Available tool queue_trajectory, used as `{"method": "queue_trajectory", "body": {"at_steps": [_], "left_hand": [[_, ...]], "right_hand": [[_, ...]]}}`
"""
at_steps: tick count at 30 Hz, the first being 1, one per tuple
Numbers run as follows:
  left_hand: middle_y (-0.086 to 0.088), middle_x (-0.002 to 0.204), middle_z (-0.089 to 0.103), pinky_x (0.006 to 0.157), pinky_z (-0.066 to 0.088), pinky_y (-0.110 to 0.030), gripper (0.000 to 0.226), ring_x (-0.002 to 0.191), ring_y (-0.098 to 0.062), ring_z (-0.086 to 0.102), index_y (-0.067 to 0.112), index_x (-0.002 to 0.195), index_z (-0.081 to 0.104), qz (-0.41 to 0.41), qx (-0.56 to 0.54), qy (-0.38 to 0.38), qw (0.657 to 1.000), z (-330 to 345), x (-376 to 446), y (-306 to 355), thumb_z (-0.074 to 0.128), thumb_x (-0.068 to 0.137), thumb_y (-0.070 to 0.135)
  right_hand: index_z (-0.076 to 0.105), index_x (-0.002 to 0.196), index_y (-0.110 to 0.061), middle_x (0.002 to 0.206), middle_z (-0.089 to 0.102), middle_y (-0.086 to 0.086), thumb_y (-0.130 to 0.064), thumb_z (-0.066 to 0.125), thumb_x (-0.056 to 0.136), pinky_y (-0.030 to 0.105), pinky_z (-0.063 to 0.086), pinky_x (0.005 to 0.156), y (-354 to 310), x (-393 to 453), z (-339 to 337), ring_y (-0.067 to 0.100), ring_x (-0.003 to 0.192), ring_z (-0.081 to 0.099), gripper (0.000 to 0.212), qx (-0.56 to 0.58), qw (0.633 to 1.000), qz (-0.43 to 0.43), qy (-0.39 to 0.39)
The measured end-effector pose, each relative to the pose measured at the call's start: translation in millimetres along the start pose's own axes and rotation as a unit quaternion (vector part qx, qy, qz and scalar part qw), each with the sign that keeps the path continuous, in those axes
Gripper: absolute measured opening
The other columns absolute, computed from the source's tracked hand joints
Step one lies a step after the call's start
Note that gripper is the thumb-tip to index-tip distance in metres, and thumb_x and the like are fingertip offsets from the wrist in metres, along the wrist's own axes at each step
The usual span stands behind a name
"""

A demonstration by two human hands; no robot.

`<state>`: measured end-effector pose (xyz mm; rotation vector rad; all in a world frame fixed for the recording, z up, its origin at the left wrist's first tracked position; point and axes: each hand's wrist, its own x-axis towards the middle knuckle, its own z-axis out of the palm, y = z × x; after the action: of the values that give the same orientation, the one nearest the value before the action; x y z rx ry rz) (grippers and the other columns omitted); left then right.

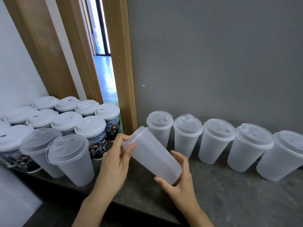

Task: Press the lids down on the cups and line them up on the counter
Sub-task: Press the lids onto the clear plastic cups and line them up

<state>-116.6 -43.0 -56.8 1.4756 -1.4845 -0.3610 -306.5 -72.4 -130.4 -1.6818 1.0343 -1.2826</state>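
Both hands gripping tilted cup [152, 154] w/ curled fingers: left hand [117, 161] at top, right hand [178, 182] at base, over dark counter [229, 194] by grey wall [213, 54].

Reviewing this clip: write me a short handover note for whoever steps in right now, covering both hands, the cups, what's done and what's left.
Left hand: grips the lidded end of the held cup, thumb on the side.
Right hand: cradles the cup's base end, fingers curled round it.
The held cup is tilted on its side above the counter, lid pointing up-left.
Done: five frosted lidded cups stand in a row along the grey wall; two more frosted cups and a group of printed cups with white lids stand at left.
Left: check the lid is fully pressed, then stand this cup in line, probably at the row's left end.
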Motion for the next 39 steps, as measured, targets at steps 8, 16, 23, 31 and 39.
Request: {"method": "queue_trajectory", "body": {"at_steps": [8, 16, 23, 31, 39], "left_hand": [[0.006, 0.094, 0.061, 0.091, 0.050, -0.058, 0.017, 0.099, -0.025, 0.062, 0.026, 0.102, 0.049, -0.039, -0.086, -0.022, 0.995, 6.7, -1.2, -10.0, 0.042, 0.097, 0.041], [0.031, 0.125, 0.056, 0.100, 0.051, -0.028, 0.027, 0.120, 0.005, 0.054, 0.044, 0.113, 0.054, 0.021, -0.074, -0.030, 0.997, -4.7, -0.9, 4.1, 0.050, 0.086, 0.051], [0.034, 0.137, 0.046, 0.092, 0.028, 0.004, 0.048, 0.123, 0.015, 0.043, 0.040, 0.099, 0.046, 0.084, 0.055, -0.055, 0.993, -2.5, -4.2, 25.9, 0.066, 0.069, 0.071], [0.051, 0.134, 0.028, 0.089, 0.052, -0.036, 0.022, 0.134, 0.018, 0.024, 0.053, 0.100, 0.037, 0.095, 0.091, -0.077, 0.988, -1.0, -4.5, 24.8, 0.046, 0.082, 0.063], [0.037, 0.141, 0.041, 0.108, 0.018, -0.021, 0.039, 0.141, 0.008, 0.024, 0.045, 0.120, 0.050, 0.161, 0.098, -0.104, 0.977, -9.6, -2.4, 10.8, 0.061, 0.091, 0.022]], "right_hand": [[0.042, 0.120, -0.057, 0.119, 0.051, -0.033, -0.075, 0.076, 0.060, 0.019, 0.055, 0.084, -5.6, -2.1, -2.2, 0.000, 0.119, 0.053, 0.072, 0.059, 0.998, -0.009, 0.013], [0.037, 0.118, -0.057, 0.121, 0.047, -0.038, -0.060, 0.081, 0.060, 0.017, 0.054, 0.086, 2.7, -0.2, -3.0, -0.007, 0.118, 0.050, 0.072, -0.019, 0.999, 0.020, -0.018], [0.042, 0.113, -0.051, 0.114, 0.055, -0.026, -0.038, 0.082, 0.060, 0.025, 0.054, 0.084, 8.2, 3.7, -2.1, 0.008, 0.109, 0.060, 0.067, -0.020, 0.999, -0.007, 0.040], [0.047, 0.122, -0.044, 0.121, 0.056, -0.019, -0.040, 0.085, 0.059, 0.027, 0.054, 0.089, 15.5, 4.6, -2.0, 0.009, 0.115, 0.058, 0.075, -0.025, 0.998, -0.027, 0.042], [0.050, 0.127, -0.050, 0.120, 0.060, -0.023, -0.059, 0.090, 0.056, 0.027, 0.058, 0.084, 10.7, 5.3, -3.1, 0.004, 0.112, 0.061, 0.082, 0.040, 0.996, 0.039, -0.072]]}}
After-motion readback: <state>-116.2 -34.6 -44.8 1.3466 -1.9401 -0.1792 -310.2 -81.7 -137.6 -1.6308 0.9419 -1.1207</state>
